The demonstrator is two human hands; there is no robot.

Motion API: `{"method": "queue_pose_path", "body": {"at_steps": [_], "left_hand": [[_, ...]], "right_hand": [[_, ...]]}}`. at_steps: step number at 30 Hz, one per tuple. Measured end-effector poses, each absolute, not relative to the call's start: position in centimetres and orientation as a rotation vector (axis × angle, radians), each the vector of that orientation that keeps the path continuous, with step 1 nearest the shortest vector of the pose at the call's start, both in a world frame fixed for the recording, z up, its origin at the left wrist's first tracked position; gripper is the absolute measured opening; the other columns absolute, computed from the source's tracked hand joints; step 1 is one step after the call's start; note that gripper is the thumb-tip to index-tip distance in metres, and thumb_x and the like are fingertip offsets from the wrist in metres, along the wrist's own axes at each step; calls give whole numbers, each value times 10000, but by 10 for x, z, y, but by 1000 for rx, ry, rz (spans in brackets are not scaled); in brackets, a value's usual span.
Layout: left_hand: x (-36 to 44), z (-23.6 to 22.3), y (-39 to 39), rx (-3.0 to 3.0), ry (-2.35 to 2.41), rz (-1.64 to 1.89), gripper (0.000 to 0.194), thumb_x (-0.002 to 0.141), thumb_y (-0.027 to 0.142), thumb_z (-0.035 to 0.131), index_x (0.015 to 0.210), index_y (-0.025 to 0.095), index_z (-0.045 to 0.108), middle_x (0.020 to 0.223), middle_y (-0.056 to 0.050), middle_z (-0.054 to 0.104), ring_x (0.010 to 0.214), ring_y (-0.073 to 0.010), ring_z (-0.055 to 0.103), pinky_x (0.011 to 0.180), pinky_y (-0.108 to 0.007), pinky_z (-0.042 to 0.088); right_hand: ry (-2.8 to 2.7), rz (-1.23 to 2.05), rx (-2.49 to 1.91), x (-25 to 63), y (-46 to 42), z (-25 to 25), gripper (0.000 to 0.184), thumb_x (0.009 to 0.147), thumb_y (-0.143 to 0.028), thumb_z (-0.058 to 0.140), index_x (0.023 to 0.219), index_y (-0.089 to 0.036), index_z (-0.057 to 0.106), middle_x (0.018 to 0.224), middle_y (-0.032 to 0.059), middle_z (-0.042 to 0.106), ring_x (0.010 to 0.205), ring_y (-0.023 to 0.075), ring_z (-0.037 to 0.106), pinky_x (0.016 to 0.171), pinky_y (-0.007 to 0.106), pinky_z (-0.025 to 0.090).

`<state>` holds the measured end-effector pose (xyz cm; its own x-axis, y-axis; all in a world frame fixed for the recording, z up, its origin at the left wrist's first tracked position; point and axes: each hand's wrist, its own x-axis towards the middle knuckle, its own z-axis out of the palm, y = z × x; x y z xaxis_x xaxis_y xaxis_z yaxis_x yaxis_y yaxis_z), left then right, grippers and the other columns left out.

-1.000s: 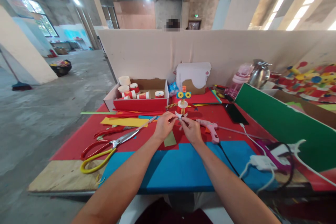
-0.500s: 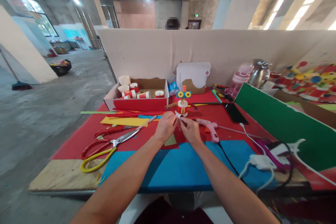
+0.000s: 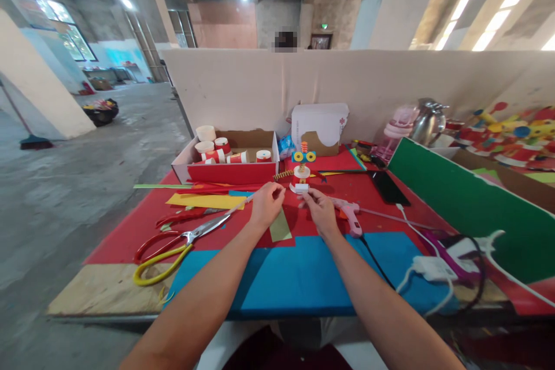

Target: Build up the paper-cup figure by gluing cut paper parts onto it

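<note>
An open gap separates left hand [image 3: 267, 206] and right hand [image 3: 321, 212], forward of the counter [image 3: 104, 292] edge. Right fingers pinch the white roll [image 3: 301, 188]; left finger closure is unclear.

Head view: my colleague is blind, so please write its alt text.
A person's right hand holds a small white roll before a goggle-eyed paper-cup figure; the left hand is close by, apart from the roll. Large scissors lie to the left, a pink glue gun to the right.
</note>
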<state>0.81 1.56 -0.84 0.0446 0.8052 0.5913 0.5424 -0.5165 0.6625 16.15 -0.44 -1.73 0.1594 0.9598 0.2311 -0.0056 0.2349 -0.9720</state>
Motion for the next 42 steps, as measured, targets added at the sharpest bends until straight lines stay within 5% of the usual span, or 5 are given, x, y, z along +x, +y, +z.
{"method": "queue_pose_path", "body": {"at_steps": [9,18,26,33,42], "left_hand": [[19,-8,16,1516,1033,1327,184,672,320,677,762,162,652,666,5,638,615,-122,534,596,-234,424],[16,-6,17,1443,1008,1314,170,634,313,686,669,153,637,611,22,577,592,-101,462,587,-227,373],[18,-10,15,1259,993,1241,294,570,390,752,625,146,597,573,41,539,546,-77,428,532,-210,330],[19,-7,15,1261,952,1245,284,586,409,724,593,150,609,532,37,538,541,-89,437,558,-225,357],[18,-8,17,1276,930,1230,333,653,460,682,588,146,589,508,39,504,503,-78,405,510,-216,327]], "right_hand": [[-1097,1139,-974,156,-7,-13,324,654,-496,696,765,-192,688,682,12,679,502,118,548,551,262,459],[-1117,989,-1080,159,-7,-13,294,590,-438,731,704,-173,681,517,-48,536,436,79,393,436,223,326],[-1352,807,-1075,157,-9,-14,246,655,-423,678,614,-181,667,617,4,629,628,168,555,624,285,443],[-1203,1033,-1096,158,-10,-13,293,576,-446,733,579,-171,633,498,-44,491,472,87,373,467,231,310],[-1084,1107,-1109,158,-8,-13,318,548,-462,753,653,-171,680,567,-29,557,474,77,393,449,218,337]]}}
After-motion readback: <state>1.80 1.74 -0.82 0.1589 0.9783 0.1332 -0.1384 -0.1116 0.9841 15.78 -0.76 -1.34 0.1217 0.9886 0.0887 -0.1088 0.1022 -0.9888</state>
